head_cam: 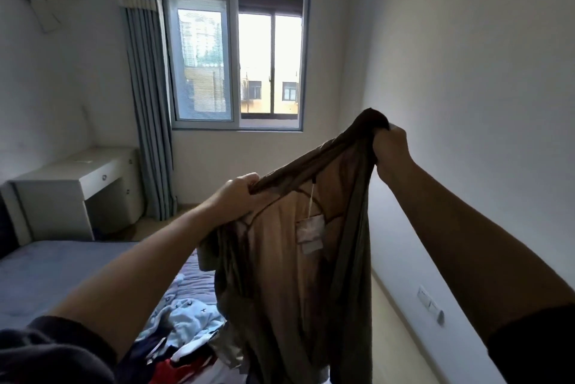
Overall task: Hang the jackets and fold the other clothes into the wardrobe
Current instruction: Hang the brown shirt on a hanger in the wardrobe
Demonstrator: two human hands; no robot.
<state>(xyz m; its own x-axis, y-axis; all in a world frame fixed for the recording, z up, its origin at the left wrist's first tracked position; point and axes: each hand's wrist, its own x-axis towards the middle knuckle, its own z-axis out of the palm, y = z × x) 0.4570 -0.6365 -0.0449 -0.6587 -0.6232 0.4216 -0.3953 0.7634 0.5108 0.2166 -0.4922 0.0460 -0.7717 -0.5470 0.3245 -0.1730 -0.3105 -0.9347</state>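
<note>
Jacket (295,274) of olive-brown colour hangs in the air in front of the person, held up by both hands over the near end of the bed (46,265). The left hand (236,193) grips the cloth at one shoulder, with the fingers curled tight round a bunch of it. The right hand (390,150) is higher and closer to the right wall, and it is closed like a fist on the other top corner. Between the two hands the top edge is pulled tight and slopes upward to the right. The inner side faces the camera, with a lighter tan lining, and a white label (308,234) hangs there on a thin string. The lower part falls loose. Below it, to the left, a pile of other clothes (186,330), light blue, dark and red, lies on the grey-blue bed. Farther back stand a white desk (77,190), a curtain (146,103) and a window (236,56).
</note>
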